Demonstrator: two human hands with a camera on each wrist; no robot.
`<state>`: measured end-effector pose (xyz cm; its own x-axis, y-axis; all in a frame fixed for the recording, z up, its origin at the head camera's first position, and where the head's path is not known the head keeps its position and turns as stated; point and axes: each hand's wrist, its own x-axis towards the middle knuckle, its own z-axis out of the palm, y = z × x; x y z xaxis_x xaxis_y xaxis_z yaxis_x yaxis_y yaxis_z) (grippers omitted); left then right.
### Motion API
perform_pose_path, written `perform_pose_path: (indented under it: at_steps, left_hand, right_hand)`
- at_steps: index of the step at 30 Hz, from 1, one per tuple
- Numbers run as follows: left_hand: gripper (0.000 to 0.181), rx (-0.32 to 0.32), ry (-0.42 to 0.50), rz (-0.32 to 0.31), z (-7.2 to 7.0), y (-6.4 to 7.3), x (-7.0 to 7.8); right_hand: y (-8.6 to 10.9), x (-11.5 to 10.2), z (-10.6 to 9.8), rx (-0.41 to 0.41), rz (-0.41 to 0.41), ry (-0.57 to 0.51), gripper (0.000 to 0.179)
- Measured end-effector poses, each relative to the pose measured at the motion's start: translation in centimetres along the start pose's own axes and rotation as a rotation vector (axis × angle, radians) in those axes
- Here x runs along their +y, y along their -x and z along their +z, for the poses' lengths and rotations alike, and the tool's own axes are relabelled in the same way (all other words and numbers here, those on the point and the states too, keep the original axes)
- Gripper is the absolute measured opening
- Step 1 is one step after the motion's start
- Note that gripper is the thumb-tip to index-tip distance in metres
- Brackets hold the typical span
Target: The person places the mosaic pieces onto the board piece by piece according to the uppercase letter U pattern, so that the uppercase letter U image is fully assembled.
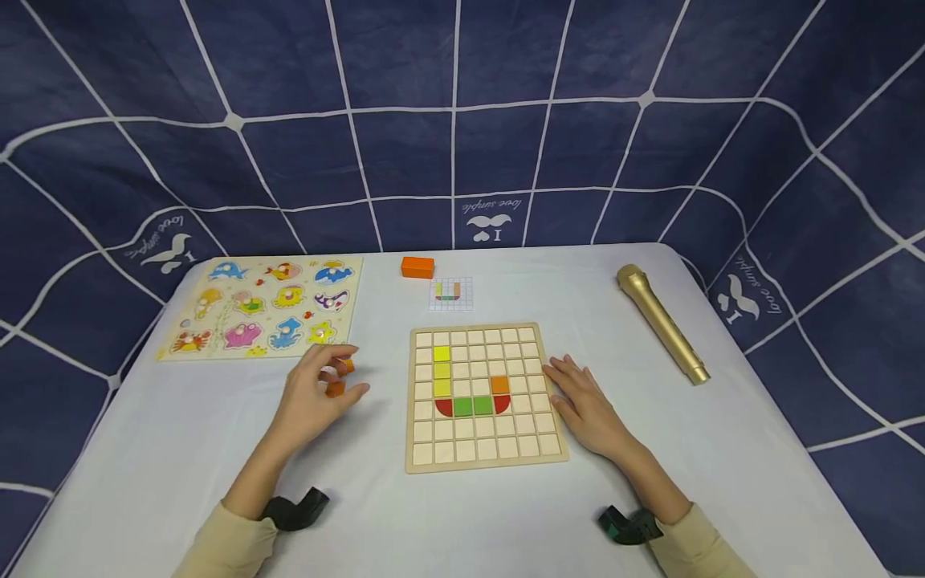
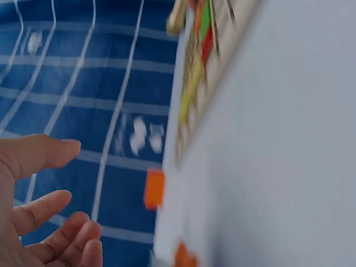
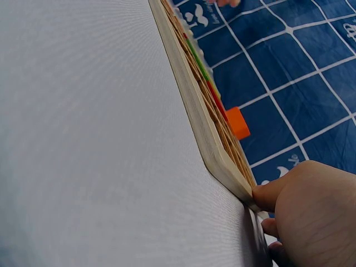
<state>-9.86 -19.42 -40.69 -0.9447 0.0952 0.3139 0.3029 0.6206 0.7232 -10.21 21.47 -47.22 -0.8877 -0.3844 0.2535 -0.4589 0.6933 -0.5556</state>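
Note:
My left hand (image 1: pixel 311 393) hovers near two small orange blocks (image 1: pixel 335 389) left of the wooden grid board (image 1: pixel 486 467). Its thumb and fingers are apart, and the left wrist view shows nothing between them. At the board's right edge rests my right hand (image 1: pixel 588 409), fingers loosely extended, the thumb (image 3: pixel 270 194) against the rim. On the grid, yellow squares (image 1: pixel 442 371) form a column above a red rounded piece (image 1: pixel 444 407). Two green squares (image 1: pixel 473 406) lead to another red rounded piece (image 1: pixel 502 404), with an orange square (image 1: pixel 499 385) above it.
Behind the board lies a small pattern card (image 1: pixel 451 295) showing a similar coloured shape, beside an orange box-shaped block (image 1: pixel 417 267). A sea-animal peg puzzle (image 1: pixel 263 309) occupies the back left. To the right is a gold microphone (image 1: pixel 663 323). Dark blue gridded cloth (image 1: pixel 405 152) hangs behind the white table.

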Motion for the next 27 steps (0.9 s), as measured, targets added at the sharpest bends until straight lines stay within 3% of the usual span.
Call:
perform_pose_path:
  at_steps: [5,12,15,18,27]
  left_hand:
    - [0.058,0.061,-0.011,-0.083,-1.3,0.9,-3.7]
    - [0.067,0.016,-0.034,-0.23,-1.0,1.6,-6.6]
    - [0.07,-0.013,-0.048,-0.255,-0.8,1.7,-7.2]
    - [0.073,-0.034,-0.072,-0.239,-0.6,1.7,-7.5]
    - [0.069,-0.042,-0.108,-0.227,-0.2,1.7,-7.7]
  right_hand:
    - [0.0,0.0,0.1,-0.005,0.002,-0.009,0.047]
    - [-0.1,-0.1,0.2,-0.009,0.002,-0.005,0.047]
    - [-0.1,0.0,0.2,-0.008,-0.003,0.006,0.047]
    - [0.0,0.0,0.1,-0.002,-0.003,0.016,0.047]
    - [0.1,0.2,0.1,0.007,-0.007,0.024,0.047]
